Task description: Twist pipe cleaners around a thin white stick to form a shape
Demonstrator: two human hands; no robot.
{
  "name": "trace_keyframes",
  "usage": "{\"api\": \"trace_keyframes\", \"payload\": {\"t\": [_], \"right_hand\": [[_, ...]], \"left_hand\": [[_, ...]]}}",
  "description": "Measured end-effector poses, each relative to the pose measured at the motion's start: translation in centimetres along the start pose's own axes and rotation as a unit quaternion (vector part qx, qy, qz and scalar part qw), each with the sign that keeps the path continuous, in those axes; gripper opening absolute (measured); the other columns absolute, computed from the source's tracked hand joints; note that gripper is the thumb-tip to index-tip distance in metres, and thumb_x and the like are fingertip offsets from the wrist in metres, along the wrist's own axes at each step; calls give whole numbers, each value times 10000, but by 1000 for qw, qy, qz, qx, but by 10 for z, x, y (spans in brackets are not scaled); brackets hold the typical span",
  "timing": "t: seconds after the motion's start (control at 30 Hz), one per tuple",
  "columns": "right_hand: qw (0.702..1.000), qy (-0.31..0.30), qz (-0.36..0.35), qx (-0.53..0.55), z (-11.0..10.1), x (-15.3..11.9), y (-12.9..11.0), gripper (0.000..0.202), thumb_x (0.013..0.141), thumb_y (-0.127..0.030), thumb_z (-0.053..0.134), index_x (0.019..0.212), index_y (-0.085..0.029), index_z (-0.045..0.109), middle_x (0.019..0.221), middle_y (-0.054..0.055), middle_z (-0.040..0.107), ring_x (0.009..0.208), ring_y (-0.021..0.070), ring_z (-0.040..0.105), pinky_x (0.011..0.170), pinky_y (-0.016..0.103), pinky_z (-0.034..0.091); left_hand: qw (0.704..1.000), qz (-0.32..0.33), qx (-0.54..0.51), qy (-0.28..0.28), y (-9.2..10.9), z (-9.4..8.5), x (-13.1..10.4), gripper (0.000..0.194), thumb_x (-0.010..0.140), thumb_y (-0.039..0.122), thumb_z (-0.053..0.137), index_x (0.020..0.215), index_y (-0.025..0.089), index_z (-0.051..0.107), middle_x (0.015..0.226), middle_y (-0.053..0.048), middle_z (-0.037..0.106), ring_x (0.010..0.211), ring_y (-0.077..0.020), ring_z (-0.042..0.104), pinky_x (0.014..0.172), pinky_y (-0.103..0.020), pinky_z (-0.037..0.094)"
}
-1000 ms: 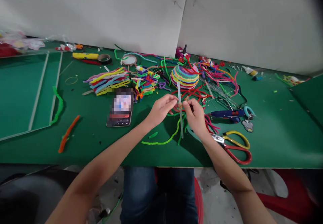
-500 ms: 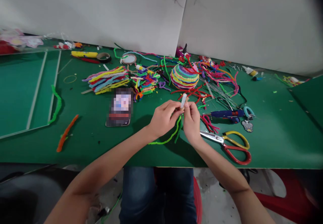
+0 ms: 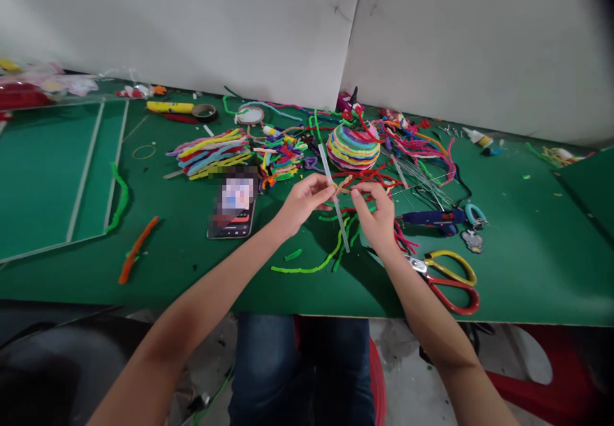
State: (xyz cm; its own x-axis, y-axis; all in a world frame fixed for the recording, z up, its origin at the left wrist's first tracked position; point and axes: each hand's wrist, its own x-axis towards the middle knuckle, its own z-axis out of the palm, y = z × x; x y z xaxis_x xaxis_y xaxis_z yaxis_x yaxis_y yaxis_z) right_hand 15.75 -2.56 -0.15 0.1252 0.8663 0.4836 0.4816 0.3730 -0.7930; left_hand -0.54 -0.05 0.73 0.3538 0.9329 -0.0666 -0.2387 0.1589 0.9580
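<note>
My left hand (image 3: 307,202) pinches a translucent white glue stick (image 3: 341,222), which slants across in front of the fingertips. A tan pipe cleaner (image 3: 344,189) crosses the stick at that pinch; whether it goes fully around I cannot tell. My right hand (image 3: 377,216), just to the right, has thumb and forefinger closed on the tan pipe cleaner's end. Below the hands a bright green pipe cleaner (image 3: 307,269) curves over the table, with a short green piece (image 3: 293,255) near it. Scissors (image 3: 434,272) with yellow and red handles lie partly under my right forearm.
A striped ball of coiled pipe cleaners (image 3: 354,148) stands behind my hands. A blue glue gun (image 3: 434,218) lies right, a phone (image 3: 233,212) left. Pipe cleaner bundles (image 3: 213,153) and tape rolls (image 3: 204,113) sit farther back. An orange pipe cleaner (image 3: 138,250) rests at the left.
My hands have moved apart, the right one shifting right. The glue stick, pointing toward the camera before, now shows its full length. The tan pipe cleaner shows between the hands.
</note>
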Motion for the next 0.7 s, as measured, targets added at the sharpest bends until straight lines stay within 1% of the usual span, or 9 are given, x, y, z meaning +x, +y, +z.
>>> {"api": "trace_keyframes", "payload": {"t": [0.07,0.1,0.17,0.23,0.33,0.4,0.53,0.63,0.7], "right_hand": [[999,29,-34,-23,-4,2,0,188,840,-379,570,883,-206,627,892,44,649,872,168,583,823,332,455],[999,22,-24,-9,-6,3,0,209,845,-395,562,917,-209,626,891,44,646,853,164,584,798,327,460],[998,-26,31,49,-8,6,0,275,853,-448,535,967,-215,625,807,25,630,741,141,572,690,294,462],[987,-82,88,109,-8,8,0,321,835,-502,538,949,-216,631,709,-3,589,647,118,532,606,261,435],[970,-96,144,171,-6,9,1,335,757,-538,617,841,-214,615,655,-32,532,594,91,474,551,226,393],[958,-109,178,197,-4,8,1,330,733,-530,646,795,-209,602,628,-46,497,565,75,438,525,212,363],[932,-164,224,232,-1,6,3,300,744,-493,652,750,-195,620,584,-56,456,539,61,410,519,204,344],[925,-159,243,246,-1,5,4,320,716,-496,678,701,-187,598,549,-62,443,501,55,385,478,200,307],[925,-121,249,259,-2,8,5,339,699,-507,688,682,-187,576,518,-72,416,466,48,347,444,197,266]], "left_hand": [[1000,-12,22,-10,3,-2,1,258,725,360,660,839,154,554,752,13,580,718,-99,568,639,-215,455],[999,-19,35,-22,4,-2,1,236,737,347,646,842,150,567,744,13,579,702,-93,557,639,-214,441],[996,-35,59,-59,6,-4,2,215,766,335,612,863,144,593,729,12,577,665,-82,532,641,-220,421],[990,-48,84,-105,6,-5,1,224,779,341,596,879,140,603,718,10,576,642,-80,513,632,-225,408],[978,-53,123,-158,3,-5,0,244,775,368,608,838,132,591,705,11,572,629,-79,502,600,-218,385],[974,-53,137,-173,0,-6,0,273,784,398,598,806,127,591,680,16,559,605,-72,486,583,-214,371],[971,-63,141,-180,-8,-5,1,316,785,435,593,760,121,614,655,11,571,589,-69,488,580,-213,375],[970,-83,126,-188,-13,-2,1,331,774,450,608,752,121,628,699,-14,628,627,-83,544,602,-216,411],[967,-102,113,-202,-15,0,-1,330,767,450,620,761,121,641,709,-23,653,639,-89,571,617,-219,435]]}}
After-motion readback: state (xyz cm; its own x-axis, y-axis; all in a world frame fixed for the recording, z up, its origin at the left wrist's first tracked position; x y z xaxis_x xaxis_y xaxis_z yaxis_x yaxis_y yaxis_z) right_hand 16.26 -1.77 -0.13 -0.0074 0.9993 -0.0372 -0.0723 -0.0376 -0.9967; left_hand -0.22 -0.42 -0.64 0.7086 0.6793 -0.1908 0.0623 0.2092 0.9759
